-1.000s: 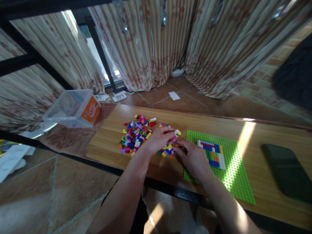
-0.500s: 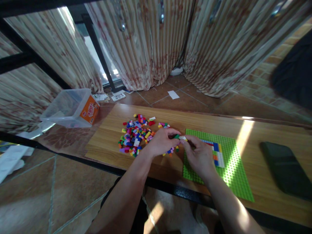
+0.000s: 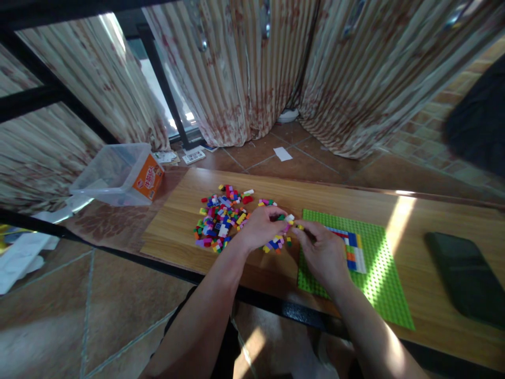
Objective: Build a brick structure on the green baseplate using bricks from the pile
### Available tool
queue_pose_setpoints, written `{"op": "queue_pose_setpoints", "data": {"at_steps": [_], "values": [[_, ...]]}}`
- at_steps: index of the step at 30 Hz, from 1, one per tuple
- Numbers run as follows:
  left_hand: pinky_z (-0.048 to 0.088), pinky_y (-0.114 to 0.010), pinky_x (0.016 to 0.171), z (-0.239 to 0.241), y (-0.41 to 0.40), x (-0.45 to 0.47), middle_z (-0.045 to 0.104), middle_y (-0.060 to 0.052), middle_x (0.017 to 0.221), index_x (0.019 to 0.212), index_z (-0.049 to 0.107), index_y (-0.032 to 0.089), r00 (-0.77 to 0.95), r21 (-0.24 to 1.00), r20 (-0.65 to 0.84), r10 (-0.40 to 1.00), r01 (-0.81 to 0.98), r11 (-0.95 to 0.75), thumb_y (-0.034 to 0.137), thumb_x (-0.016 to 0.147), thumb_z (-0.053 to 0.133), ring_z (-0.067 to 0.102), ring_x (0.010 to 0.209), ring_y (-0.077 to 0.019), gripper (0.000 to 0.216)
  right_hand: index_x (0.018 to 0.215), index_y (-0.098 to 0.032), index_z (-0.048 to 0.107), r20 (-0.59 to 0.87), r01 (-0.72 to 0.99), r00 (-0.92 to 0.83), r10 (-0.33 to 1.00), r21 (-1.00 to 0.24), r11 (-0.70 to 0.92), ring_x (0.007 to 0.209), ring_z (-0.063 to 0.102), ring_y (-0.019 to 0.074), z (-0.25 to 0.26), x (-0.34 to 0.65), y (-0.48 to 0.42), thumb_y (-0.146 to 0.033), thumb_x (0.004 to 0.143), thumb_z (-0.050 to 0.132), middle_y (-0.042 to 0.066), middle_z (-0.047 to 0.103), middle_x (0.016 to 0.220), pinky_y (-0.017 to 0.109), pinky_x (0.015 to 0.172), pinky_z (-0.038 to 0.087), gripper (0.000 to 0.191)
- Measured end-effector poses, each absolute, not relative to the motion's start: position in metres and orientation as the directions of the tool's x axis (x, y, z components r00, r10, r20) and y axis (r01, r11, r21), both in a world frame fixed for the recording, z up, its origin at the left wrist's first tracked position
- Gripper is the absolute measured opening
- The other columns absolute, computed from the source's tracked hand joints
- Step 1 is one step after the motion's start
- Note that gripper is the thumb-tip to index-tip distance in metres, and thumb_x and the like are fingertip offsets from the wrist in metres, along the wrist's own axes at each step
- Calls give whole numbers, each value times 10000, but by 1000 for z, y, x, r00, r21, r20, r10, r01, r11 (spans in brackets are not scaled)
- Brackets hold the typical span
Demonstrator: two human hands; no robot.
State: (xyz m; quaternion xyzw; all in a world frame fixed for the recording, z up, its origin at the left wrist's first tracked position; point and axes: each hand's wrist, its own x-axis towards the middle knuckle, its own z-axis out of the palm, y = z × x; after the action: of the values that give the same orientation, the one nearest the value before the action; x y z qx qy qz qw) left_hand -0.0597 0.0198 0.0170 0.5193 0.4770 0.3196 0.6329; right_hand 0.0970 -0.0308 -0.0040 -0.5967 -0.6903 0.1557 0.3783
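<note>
My left hand (image 3: 260,227) is curled above the right side of the brick pile, its fingers closed round a few small toy bricks. A white brick (image 3: 290,218) and a green brick (image 3: 281,217) show at its fingertips. Facing it, my right hand (image 3: 324,252) is pinched, with a small yellow brick (image 3: 299,227) at the thumb and forefinger. Under the right hand lies a green studded baseplate (image 3: 389,284). On it is a flat block of blue, white, orange, yellow and red bricks (image 3: 354,252), partly hidden by that hand.
Loose colourful bricks (image 3: 223,218) are heaped on the wooden table (image 3: 169,226), left of the baseplate. A clear plastic box (image 3: 114,173) with an orange label stands at the far left. At the right lies a dark flat object (image 3: 465,276). Striped curtains (image 3: 244,79) hang behind.
My fingertips have drawn slightly apart. The white brick now shows by my left fingers, and a yellow brick has come into sight at my right fingertips. The whole view has shifted slightly.
</note>
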Motion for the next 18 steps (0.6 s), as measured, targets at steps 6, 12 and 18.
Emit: {"op": "queue_pose_setpoints", "data": {"at_steps": [6, 12, 18], "values": [[549, -230, 716, 30, 23, -64, 694, -44, 726, 802, 632, 105, 223, 911, -374, 900, -96, 402, 38, 817, 556, 669, 671, -102, 102, 955, -179, 700, 250, 797, -169, 953, -534, 282, 800, 662, 222, -10, 97, -30, -246, 918, 496, 88, 721, 928, 331, 722, 479, 218], [564, -272, 735, 28, 20, -63, 704, -42, 762, 842, 659, 110, 255, 883, -398, 881, -155, 443, 83, 827, 592, 653, 642, -100, 74, 1052, -198, 677, 218, 713, -110, 970, -663, 230, 774, 669, 200, -5, 97, -31, -318, 895, 566, 63, 733, 946, 328, 717, 499, 227], [511, -208, 592, 25, 17, -59, 688, -23, 717, 913, 690, 114, 340, 900, -388, 857, -58, 431, 131, 816, 632, 611, 558, -81, 114, 1194, -183, 628, 224, 569, 74, 972, -810, 144, 770, 680, 203, 1, 97, -32, -477, 799, 687, 82, 737, 977, 345, 713, 532, 496]]}}
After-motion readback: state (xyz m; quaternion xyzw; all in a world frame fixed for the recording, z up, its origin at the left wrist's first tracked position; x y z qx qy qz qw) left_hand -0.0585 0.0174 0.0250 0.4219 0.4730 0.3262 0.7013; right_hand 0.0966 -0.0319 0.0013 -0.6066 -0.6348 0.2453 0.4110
